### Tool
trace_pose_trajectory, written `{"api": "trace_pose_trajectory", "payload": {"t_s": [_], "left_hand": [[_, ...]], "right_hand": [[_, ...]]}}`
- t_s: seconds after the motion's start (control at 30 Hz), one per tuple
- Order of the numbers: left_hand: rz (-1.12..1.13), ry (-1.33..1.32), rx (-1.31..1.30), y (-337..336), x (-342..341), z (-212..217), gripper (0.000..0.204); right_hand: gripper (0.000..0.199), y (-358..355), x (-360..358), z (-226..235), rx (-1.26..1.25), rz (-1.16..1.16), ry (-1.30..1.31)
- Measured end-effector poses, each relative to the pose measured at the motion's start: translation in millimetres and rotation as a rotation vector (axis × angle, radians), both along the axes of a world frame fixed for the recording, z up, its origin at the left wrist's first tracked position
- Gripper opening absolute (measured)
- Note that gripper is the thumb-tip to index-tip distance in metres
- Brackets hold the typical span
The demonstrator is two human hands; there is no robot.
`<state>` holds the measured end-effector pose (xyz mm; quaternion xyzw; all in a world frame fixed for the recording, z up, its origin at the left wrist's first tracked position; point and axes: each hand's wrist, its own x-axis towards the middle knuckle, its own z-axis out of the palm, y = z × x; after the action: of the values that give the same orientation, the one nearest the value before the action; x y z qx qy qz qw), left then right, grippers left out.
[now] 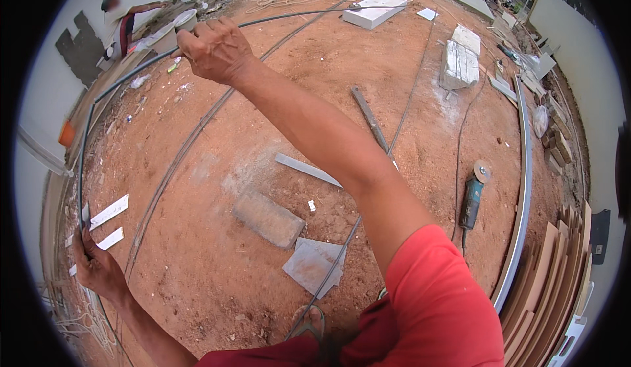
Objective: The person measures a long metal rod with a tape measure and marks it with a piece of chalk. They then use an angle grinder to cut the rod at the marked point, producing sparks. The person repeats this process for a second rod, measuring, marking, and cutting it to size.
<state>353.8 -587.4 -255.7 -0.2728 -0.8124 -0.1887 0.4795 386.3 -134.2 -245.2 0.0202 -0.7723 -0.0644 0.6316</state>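
Observation:
A long thin dark steel rod (137, 70) runs across the upper left and has a sharp bend at its far left. My right hand (215, 50) is closed round its upper stretch, with the arm reaching across the middle. Lower down on the left, my left hand (98, 265) grips the downward stretch, its fingers partly hidden. Beyond my right hand the rod carries on rightward to a white block (374, 9). More thin rods (187, 145) lie curved on the reddish dirt beneath. Near my feet are a grey stone block (269, 218) and grey flat pieces (313, 266).
An angle grinder (470, 199) with its cord lies on the right, beside a long metal channel (521, 189) and stacked brown boards (549, 288). White blocks (459, 65) sit farther back. A metal bar (369, 118) lies mid-ground. Another person (123, 25) is bent over at the far left.

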Motion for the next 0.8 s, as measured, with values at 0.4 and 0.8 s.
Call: {"api": "trace_pose_trajectory", "payload": {"t_s": [0.4,0.8], "left_hand": [[-0.677,-1.691,-0.150,13.4,130.7,-289.7,0.022],[-0.218,-0.802,-0.007,15.6,-27.9,-174.2,0.021]], "right_hand": [[0.032,53.2,168.5,-257.9,0.048,0.124,-1.555],[0.022,48.0,156.5,-188.6,0.027,0.012,-0.879]]}}
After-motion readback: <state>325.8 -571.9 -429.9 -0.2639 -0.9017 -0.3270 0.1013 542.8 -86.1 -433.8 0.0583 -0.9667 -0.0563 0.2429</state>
